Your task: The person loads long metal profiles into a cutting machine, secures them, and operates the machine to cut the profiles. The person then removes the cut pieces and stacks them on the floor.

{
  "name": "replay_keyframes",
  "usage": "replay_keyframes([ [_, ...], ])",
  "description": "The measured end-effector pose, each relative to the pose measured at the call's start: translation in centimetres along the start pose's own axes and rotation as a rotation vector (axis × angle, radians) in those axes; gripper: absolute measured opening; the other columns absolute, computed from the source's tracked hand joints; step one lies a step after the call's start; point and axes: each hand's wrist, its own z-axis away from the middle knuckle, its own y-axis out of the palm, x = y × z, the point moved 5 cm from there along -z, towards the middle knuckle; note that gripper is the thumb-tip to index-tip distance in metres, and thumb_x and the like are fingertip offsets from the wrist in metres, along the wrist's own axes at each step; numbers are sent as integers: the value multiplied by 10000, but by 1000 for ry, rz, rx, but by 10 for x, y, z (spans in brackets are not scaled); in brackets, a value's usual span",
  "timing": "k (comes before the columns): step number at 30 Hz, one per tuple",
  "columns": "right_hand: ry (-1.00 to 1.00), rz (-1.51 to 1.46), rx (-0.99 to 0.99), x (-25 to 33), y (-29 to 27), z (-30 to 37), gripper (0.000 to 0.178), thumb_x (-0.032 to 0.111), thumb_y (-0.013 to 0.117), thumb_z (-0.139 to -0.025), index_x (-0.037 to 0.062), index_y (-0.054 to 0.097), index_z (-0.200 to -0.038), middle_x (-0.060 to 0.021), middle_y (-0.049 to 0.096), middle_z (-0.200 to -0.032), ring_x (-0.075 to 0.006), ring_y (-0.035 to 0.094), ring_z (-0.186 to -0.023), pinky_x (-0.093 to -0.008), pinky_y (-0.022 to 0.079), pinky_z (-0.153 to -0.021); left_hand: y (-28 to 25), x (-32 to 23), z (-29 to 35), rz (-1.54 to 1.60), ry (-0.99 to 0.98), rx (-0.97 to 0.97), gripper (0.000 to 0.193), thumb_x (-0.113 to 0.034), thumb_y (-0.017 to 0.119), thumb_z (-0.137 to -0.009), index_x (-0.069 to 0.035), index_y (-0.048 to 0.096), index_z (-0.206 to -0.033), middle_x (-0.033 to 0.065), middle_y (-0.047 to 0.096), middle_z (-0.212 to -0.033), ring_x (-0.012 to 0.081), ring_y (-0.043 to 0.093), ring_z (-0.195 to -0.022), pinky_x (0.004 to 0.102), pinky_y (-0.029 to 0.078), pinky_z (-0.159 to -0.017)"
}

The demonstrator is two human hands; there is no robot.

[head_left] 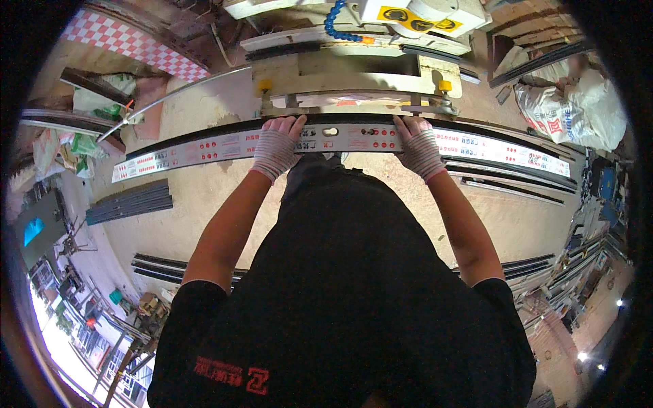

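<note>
Floor (503, 226): decently bright, warm cream tone
Bright opening (58, 357), lower left: totally blown out
Lamps (582, 356), lower right: tiny hot spots
Black shirt (354, 285): super dark, folds mostly lost
Long strip (350, 141): fisheye-bowed
Edges: kinda soft, fading to black

pale floor (517, 231); bright opening (53, 340) left; lamps (582, 356) right

The long bar (354, 142) across the upper middle is silvery white, printed red and black. The gloved left hand (277, 145) and right hand (416, 144) show pale grey-and-white stripes. Upper left, a panel (129, 43) is checked red and white; top centre, a hose (330, 26) is bright blue; bottom centre, a shirt (354, 272) is black.
</note>
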Motion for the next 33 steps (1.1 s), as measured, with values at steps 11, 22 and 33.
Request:
replay_keyframes([
  [11, 31, -8, 34, -1, -1, 0, 858, 278, 844, -658, 39, 481, -1398, -154, 539, -1228, -347, 538, -1131, -506, 417, -1016, -1, -2, -2, -8, -14, -21, 987, -436, 881, -605, -133, 438, -1435, 98, 552, -1268, 286, 524, -1207, 482, 376, -1064],
  [22, 11, 5, 54, 2, 3, -1, 917, 228, 862, -623, 24, 449, -1416, -183, 496, -1277, -373, 502, -1180, -511, 402, -1038, -1, 1, 0, 26, -39, 51, 1013, -422, 884, -608, -147, 405, -1457, 105, 524, -1307, 317, 503, -1216, 499, 368, -1069],
  [33, -26, 9, 33, 2, 4, -2, 893, 219, 845, -648, 32, 446, -1424, -189, 510, -1252, -378, 509, -1169, -527, 403, -1025, 0, 2, 2, 32, -46, 16, 979, -380, 875, -619, -129, 431, -1454, 104, 537, -1301, 304, 523, -1202, 477, 385, -1057],
])
